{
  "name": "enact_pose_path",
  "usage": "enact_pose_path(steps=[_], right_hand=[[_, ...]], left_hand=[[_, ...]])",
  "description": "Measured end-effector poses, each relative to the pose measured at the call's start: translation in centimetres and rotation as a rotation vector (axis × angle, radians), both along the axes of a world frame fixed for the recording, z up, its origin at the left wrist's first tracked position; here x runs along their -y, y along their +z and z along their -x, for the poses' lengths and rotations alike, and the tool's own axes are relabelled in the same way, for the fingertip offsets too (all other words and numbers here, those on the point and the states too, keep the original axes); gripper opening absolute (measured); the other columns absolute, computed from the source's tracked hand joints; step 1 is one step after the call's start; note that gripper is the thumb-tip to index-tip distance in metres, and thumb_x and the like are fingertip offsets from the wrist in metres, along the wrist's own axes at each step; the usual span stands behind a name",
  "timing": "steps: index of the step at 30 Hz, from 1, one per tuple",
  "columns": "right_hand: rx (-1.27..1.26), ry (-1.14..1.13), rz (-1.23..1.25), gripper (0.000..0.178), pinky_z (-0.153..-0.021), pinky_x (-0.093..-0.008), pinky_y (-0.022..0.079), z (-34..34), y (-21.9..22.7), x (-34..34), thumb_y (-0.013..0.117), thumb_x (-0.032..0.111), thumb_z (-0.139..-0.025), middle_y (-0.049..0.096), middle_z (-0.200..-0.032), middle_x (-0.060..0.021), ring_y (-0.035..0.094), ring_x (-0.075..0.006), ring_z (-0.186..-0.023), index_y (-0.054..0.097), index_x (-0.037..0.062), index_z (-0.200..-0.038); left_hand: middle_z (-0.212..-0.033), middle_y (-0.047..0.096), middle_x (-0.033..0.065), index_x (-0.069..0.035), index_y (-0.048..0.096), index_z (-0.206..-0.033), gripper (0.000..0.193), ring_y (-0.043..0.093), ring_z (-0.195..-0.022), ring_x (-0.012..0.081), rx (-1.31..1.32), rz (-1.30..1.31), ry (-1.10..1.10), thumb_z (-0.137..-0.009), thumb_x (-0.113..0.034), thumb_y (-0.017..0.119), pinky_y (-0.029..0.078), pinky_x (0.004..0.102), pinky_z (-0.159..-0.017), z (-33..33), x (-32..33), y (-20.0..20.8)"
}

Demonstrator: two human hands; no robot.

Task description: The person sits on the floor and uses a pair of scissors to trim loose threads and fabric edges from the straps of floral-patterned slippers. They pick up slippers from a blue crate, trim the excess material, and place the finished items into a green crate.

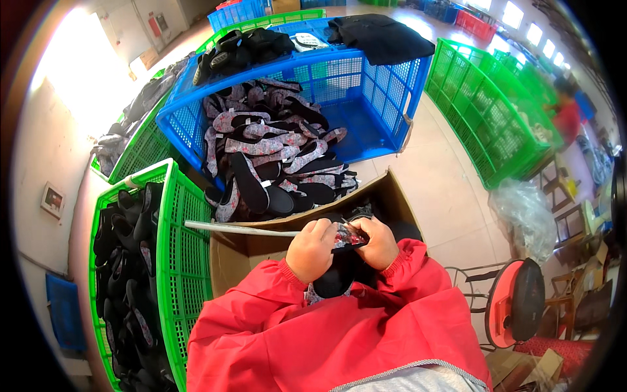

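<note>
Close in front of my body, both hands are closed on a dark shoe with a red and grey floral pattern. My left hand grips its left side, and a long pale grey rod runs out leftward from that fist. On the shoe's other side, my right hand pinches the edge with thumb and fingers. Another dark shoe lies just below my hands, partly covered by the red sleeves. Beneath and beyond them stands an open cardboard box, its inside largely hidden by my arms.
Ahead, a blue crate lies with floral shoes spilling out; black clothing rests on top. A green crate of black shoes stands left. Green crates, a plastic bag and a red-black stool are at right.
</note>
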State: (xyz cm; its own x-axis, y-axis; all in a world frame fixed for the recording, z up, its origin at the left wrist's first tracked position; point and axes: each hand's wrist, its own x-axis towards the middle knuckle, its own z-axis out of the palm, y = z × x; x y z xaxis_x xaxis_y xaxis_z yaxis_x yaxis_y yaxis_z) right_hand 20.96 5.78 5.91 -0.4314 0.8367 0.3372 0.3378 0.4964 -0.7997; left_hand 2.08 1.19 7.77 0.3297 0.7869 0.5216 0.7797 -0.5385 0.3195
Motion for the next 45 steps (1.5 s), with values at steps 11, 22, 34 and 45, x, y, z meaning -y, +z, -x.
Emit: enact_pose_path(steps=[11, 22, 34, 45], right_hand=[[-0.138, 0.489, 0.337, 0.026, -0.071, -0.0284, 0.047, -0.6, -0.4, 0.0, 0.060, -0.010, -0.067, 0.065, -0.089, -0.0069, 0.060, -0.0170, -0.079, 0.062, 0.0016, -0.091], [-0.556, 0.703, 0.989, 0.025, -0.064, -0.0200, 0.042, -0.5, -4.4, -0.3, 0.071, 0.021, -0.091, 0.061, -0.086, 0.0024, 0.054, -0.0044, -0.074, 0.065, 0.0014, -0.105], [-0.753, 0.639, 1.143, 0.023, -0.080, -0.0265, 0.053, 1.6, -8.0, 0.8, 0.061, 0.014, -0.095, 0.069, -0.099, -0.0061, 0.066, -0.0132, -0.088, 0.064, -0.0017, -0.112], [-0.703, 0.285, 0.806, 0.026, -0.082, -0.0277, 0.053, 3.0, -6.9, 1.0, 0.062, 0.005, -0.090, 0.068, -0.101, -0.0055, 0.066, -0.0140, -0.090, 0.059, 0.0006, -0.116]], left_hand=[[-0.079, 0.066, 0.0090, -0.001, 0.066, -0.089, 0.014, 0.063, -0.069, 0.0208, 0.495, 0.593, -0.030, -0.076, -0.001, 0.073, 0.048, 0.0305, -0.064, 2.8, 3.1, 0.3], [-0.115, 0.067, 0.0119, 0.004, 0.058, -0.123, 0.038, 0.066, -0.103, 0.0202, 1.789, 1.557, -0.367, -0.096, -0.022, 0.063, 0.051, 0.0332, -0.095, 3.2, 5.8, -1.4], [-0.109, 0.069, 0.0115, 0.000, 0.062, -0.118, 0.035, 0.069, -0.097, 0.0224, 1.950, 1.625, -0.633, -0.084, -0.004, 0.070, 0.054, 0.0341, -0.090, 0.8, 4.5, -2.7], [-0.117, 0.066, 0.0091, 0.000, 0.058, -0.126, 0.038, 0.064, -0.106, 0.0199, 2.081, 1.104, -0.324, -0.088, 0.001, 0.065, 0.051, 0.0345, -0.095, -2.1, 4.3, -2.3]])
